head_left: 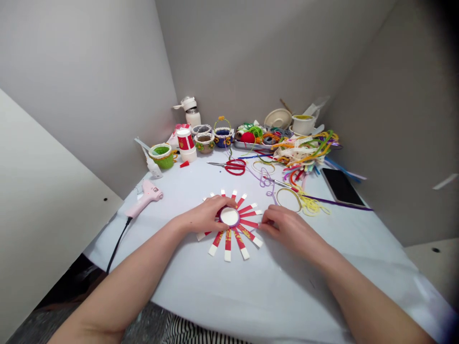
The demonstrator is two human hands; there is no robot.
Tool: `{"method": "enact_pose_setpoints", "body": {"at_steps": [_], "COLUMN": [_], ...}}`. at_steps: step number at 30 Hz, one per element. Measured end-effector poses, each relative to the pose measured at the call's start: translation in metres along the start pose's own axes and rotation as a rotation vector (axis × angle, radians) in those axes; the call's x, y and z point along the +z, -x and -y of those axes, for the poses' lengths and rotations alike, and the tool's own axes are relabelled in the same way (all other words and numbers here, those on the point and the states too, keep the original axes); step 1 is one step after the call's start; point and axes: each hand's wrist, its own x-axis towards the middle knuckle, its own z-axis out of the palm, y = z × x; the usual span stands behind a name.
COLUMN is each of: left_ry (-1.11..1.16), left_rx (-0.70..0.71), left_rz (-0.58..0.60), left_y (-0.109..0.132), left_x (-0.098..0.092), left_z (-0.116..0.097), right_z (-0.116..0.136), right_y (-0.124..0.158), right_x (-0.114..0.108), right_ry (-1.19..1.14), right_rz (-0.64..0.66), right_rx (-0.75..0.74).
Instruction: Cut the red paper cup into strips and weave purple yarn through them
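Observation:
A paper cup [228, 240] cut into red-and-white strips lies fanned out like a sun on the table, its round white base in the middle. Purple yarn [234, 224] circles the edge of that base. My left hand [208, 215] is closed around the base from the left, thumb and fingers at its rim. To the right of the strips, my right hand [283, 227] is pinched at a strip's tip, with a thin purple strand leading towards its fingers. More lilac yarn [265, 179] lies loosely curled behind that hand.
Red-handled scissors [234, 166], a pink glue gun [145, 198], a pen-like tool [281, 183], yellow yarn [313, 205] and a phone [343, 186] surround the work. Small decorated baskets [223, 138], a yarn tray [253, 145] and a pile of colourful strips [304, 150] stand at the back by grey partitions.

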Motion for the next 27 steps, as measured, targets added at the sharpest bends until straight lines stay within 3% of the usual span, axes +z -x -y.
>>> {"method": "enact_pose_setpoints", "body": {"at_steps": [8, 20, 27], "left_ry": [-0.01, 0.032, 0.045], "left_rx": [0.005, 0.041, -0.058], "left_rz": [-0.005, -0.082, -0.123], "left_y": [-0.001, 0.001, -0.001], "left_x": [0.001, 0.007, 0.011], "left_z": [-0.001, 0.004, 0.002], "right_z": [-0.007, -0.012, -0.012], "right_y": [-0.04, -0.04, -0.039], "right_x": [0.029, 0.034, 0.032], "right_ry": [0.008, -0.034, -0.046], "right_rz": [-0.279, -0.269, -0.246], "right_rx": [0.114, 0.079, 0.077]}}
